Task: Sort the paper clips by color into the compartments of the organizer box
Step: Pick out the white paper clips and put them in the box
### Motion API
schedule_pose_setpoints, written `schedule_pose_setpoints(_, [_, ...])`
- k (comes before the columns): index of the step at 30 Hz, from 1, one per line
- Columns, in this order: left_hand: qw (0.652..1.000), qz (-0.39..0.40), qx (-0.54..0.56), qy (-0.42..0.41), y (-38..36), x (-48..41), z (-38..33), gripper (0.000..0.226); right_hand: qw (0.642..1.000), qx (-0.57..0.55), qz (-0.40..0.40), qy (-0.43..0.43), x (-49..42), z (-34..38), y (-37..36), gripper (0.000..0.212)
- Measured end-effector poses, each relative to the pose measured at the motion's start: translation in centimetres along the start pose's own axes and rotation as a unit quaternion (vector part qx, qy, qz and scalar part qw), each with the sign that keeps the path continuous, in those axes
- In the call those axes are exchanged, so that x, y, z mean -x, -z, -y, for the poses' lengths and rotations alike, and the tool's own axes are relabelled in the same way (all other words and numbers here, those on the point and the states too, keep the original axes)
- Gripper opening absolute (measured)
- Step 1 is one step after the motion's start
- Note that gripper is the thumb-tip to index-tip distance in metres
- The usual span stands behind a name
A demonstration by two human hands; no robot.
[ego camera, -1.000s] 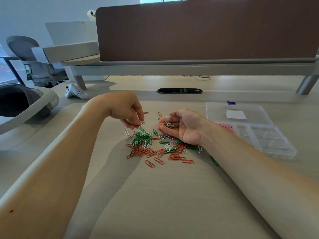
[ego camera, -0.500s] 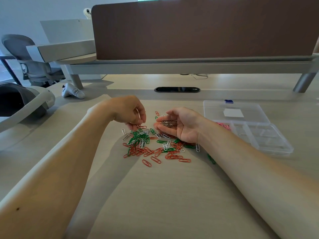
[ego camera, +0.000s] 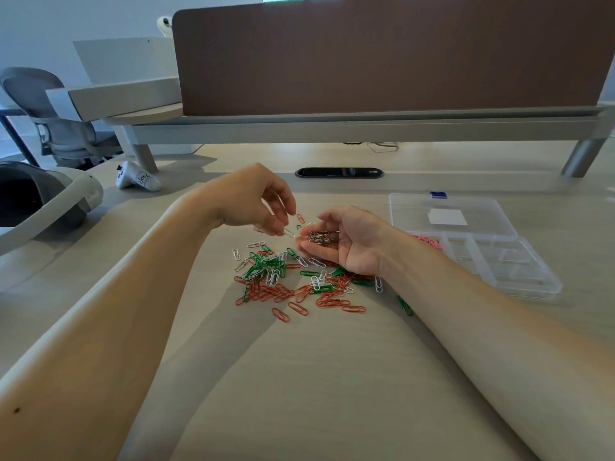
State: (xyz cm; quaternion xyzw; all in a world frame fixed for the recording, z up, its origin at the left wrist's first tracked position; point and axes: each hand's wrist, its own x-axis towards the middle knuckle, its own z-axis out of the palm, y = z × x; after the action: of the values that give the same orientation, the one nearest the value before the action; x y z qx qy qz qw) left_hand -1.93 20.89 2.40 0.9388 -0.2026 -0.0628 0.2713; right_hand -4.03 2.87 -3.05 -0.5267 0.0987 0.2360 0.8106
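A loose pile of paper clips [ego camera: 293, 281] in red, green and white lies on the desk in front of me. My left hand [ego camera: 256, 201] hovers above its far edge and pinches a silver paper clip [ego camera: 288, 232] between thumb and fingertips. My right hand [ego camera: 346, 241] rests palm up on the pile, its fingers cupped round a small bunch of silver clips [ego camera: 320, 236]. The clear organizer box [ego camera: 499, 261] lies open to the right, lid [ego camera: 446, 216] folded back, with pink clips [ego camera: 427, 241] in its near-left compartment.
A white controller [ego camera: 136, 177] and a grey headset [ego camera: 43, 197] lie at the left of the desk. A brown partition [ego camera: 382, 51] on a grey rail closes the far side, with a black cable slot [ego camera: 338, 173] before it. An office chair [ego camera: 50, 118] stands far left.
My left hand dipped to the pile, then rose toward my right palm with a silver clip pinched in it. The right hand stayed cupped in place.
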Motion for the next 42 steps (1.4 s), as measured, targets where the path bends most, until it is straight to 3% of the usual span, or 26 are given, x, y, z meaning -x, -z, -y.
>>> schedule_pose_setpoints(6, [0.996, -0.044, 0.053, -0.065, -0.9, -0.1, -1.1, 0.024, 0.999, -0.020, 0.037, -0.005, 0.2, -0.1, 0.0, 0.032])
schedule_pose_setpoints(16, [0.984, -0.153, -0.004, -0.094, -2.2, -1.3, -0.4, 0.010, 0.998, -0.051, 0.028, -0.002, 0.5, 0.7, 0.3, 0.021])
schedule_pose_setpoints(21, [0.972, -0.212, 0.007, -0.104, -3.7, -1.8, -0.5, 0.012, 0.999, -0.011, 0.033, 0.018, 2.8, 3.2, 2.4, 0.015])
schedule_pose_setpoints(26, [0.965, -0.224, 0.020, -0.135, -7.6, -1.6, -2.7, 0.017, 0.994, 0.078, -0.038, 0.067, 6.2, 6.2, 6.4, 0.011])
schedule_pose_setpoints(31, [0.965, -0.154, -0.008, -0.212, -11.3, -0.6, -4.1, 0.023, 0.962, 0.262, -0.067, 0.044, 9.0, 6.5, 8.5, 0.014])
schedule_pose_setpoints(36, [0.953, -0.119, -0.044, -0.274, -12.4, -0.1, -4.0, 0.042, 0.900, 0.427, -0.085, 0.035, 9.4, 5.7, 8.4, 0.015])
schedule_pose_setpoints(42, [0.950, -0.108, -0.066, -0.285, -12.5, 0.0, -4.0, 0.042, 0.841, 0.529, -0.104, 0.044, 9.3, 5.2, 8.0, 0.018])
